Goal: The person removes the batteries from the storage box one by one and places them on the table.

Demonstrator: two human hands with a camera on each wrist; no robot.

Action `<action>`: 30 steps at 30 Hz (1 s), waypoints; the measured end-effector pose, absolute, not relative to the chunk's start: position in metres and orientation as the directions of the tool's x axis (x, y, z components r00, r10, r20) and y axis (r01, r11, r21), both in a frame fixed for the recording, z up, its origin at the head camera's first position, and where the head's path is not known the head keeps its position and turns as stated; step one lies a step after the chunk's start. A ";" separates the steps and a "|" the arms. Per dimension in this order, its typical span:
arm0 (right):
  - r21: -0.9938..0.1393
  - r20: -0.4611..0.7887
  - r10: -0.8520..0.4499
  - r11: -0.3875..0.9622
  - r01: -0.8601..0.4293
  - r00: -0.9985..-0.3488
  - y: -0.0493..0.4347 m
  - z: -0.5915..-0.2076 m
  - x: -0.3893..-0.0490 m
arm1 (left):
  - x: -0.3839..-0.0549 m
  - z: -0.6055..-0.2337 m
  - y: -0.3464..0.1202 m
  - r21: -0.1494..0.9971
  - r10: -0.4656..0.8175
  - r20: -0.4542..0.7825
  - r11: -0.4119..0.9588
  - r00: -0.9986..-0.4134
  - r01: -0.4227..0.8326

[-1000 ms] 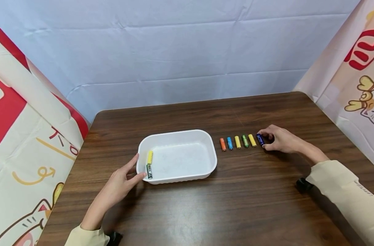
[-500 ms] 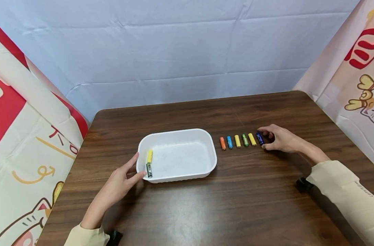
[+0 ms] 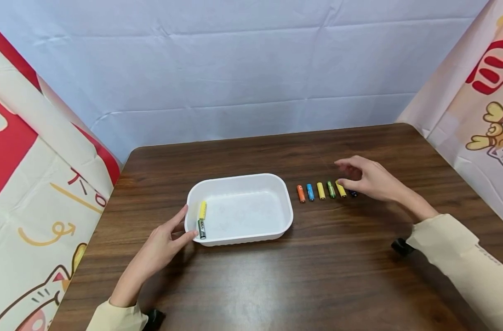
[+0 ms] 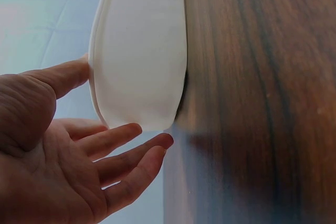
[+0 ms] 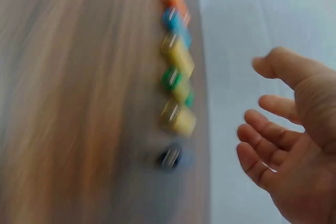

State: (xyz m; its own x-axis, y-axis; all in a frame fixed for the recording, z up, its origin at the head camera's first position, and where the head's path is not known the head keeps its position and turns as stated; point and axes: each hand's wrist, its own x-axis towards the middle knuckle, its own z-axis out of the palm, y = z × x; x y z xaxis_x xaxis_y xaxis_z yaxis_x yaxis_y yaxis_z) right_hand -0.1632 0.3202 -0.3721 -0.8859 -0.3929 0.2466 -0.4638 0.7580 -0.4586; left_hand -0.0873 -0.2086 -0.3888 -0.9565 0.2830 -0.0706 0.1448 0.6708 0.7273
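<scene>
My left hand (image 3: pixel 160 246) rests at the left end of a white plastic tray (image 3: pixel 249 216), its thumb and extended fingers touching the rim and outer wall. Inside, along the left side, lie a yellow battery (image 3: pixel 202 210) and a dark green and silver battery (image 3: pixel 202 229). Right of the tray runs a row of batteries: orange (image 3: pixel 301 194), light blue (image 3: pixel 310 192), yellow (image 3: pixel 320 191), green (image 3: pixel 331 189), another yellow (image 3: pixel 340 191) and dark blue (image 5: pixel 170 158). My right hand (image 3: pixel 369 179) hovers over the row's right end, holding nothing, fingers apart; it partly covers the dark blue one in the head view.
The tray and batteries stand on a dark brown wood-grain table (image 3: pixel 301 276). A pale cloth (image 3: pixel 243 69) hangs behind it, and printed cartoon cloths (image 3: pixel 24 193) hang at both sides. The right wrist view is blurred.
My right hand has let go of the dark blue battery, risen and shifted left over the last yellow one. The left hand and tray have stayed in place.
</scene>
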 end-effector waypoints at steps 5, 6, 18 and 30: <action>-0.473 0.374 -0.397 0.696 -0.541 -0.838 0.268 -0.352 -0.171 | -0.087 -0.389 -0.207 0.726 0.281 -0.077 0.673 -0.957 0.140; -0.486 0.394 -0.394 0.677 -0.552 -0.831 0.257 -0.349 -0.173 | -0.087 -0.389 -0.207 0.726 0.281 -0.076 0.673 -0.957 0.140; -0.654 0.349 -0.429 0.526 -0.544 -0.833 0.138 -0.337 -0.186 | -0.087 -0.388 -0.207 0.723 0.276 -0.074 0.676 -0.958 0.139; -0.693 0.084 -0.460 0.610 -0.384 -0.884 0.052 -0.360 -0.191 | -0.087 -0.389 -0.207 0.728 0.276 -0.092 0.674 -0.957 0.125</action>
